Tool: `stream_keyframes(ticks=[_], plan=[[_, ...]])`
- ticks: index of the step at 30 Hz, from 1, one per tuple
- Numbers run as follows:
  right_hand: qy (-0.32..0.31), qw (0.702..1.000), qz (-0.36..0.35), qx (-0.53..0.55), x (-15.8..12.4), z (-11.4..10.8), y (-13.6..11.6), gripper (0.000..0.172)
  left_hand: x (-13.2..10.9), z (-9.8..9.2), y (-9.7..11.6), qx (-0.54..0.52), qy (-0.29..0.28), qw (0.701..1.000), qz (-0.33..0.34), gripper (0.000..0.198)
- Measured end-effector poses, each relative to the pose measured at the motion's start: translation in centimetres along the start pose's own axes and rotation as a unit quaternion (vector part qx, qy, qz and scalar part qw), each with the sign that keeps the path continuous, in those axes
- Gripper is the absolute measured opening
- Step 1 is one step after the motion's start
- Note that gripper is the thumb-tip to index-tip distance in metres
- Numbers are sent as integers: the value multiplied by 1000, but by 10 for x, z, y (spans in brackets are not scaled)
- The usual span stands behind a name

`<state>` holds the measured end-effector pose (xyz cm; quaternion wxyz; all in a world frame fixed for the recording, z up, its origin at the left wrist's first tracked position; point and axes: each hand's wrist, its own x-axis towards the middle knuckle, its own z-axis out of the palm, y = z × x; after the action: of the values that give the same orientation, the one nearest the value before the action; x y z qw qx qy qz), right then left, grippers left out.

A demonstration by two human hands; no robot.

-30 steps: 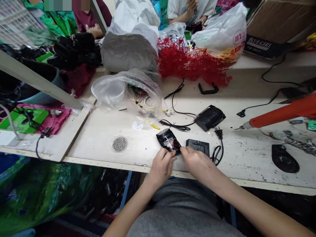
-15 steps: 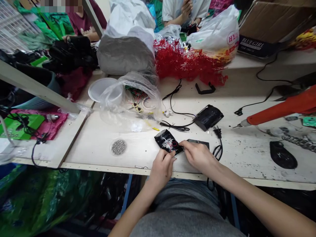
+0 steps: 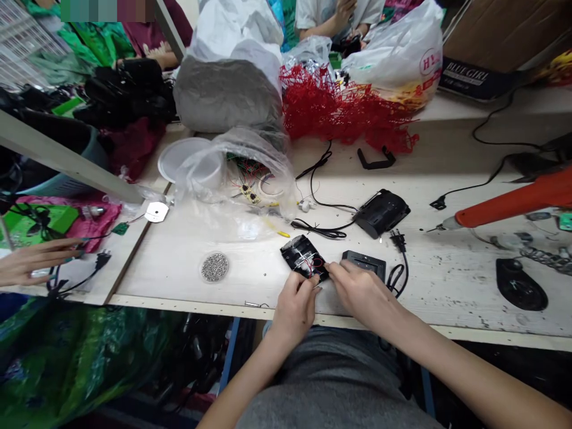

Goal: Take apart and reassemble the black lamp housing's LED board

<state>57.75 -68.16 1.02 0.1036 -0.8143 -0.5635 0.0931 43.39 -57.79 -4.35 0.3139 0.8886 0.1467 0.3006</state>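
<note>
A small open black casing (image 3: 302,255) with red wires and silver parts inside lies near the front edge of the white workbench (image 3: 250,286). My left hand (image 3: 295,304) pinches its near edge with closed fingers. My right hand (image 3: 357,289) grips the casing's right end, fingers curled against it. A flat black square cover (image 3: 367,262) lies just right of my right hand. A black power cord with plug (image 3: 397,241) runs beside it.
A dish of small silver screws (image 3: 215,267) sits left of the casing. A second black casing (image 3: 382,211), a clear plastic bag (image 3: 236,179), red plastic mesh (image 3: 344,113) and an orange power screwdriver (image 3: 513,202) lie further back. Another person's hand (image 3: 31,262) reaches in at far left.
Another person's hand has come in at the far left with a wired part. My own hands stay on the casing, barely shifted.
</note>
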Motion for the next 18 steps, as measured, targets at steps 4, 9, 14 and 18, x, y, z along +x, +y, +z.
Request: stream_keyframes(ticks=[4,9,14,18], plan=[[78,996,-34,2,-5,1,3,34,1,0,1,0,3,1000,2,20],[95,992,14,84,0,-1,8,18,2,-1,1,6,4,1000,3,20],[65,985,75,138,8,-3,9,16,3,-2,1,7,4,1000,1,19],[47,978,91,184,11,-6,5,17,5,-4,-2,-16,-9,1000,4,18]])
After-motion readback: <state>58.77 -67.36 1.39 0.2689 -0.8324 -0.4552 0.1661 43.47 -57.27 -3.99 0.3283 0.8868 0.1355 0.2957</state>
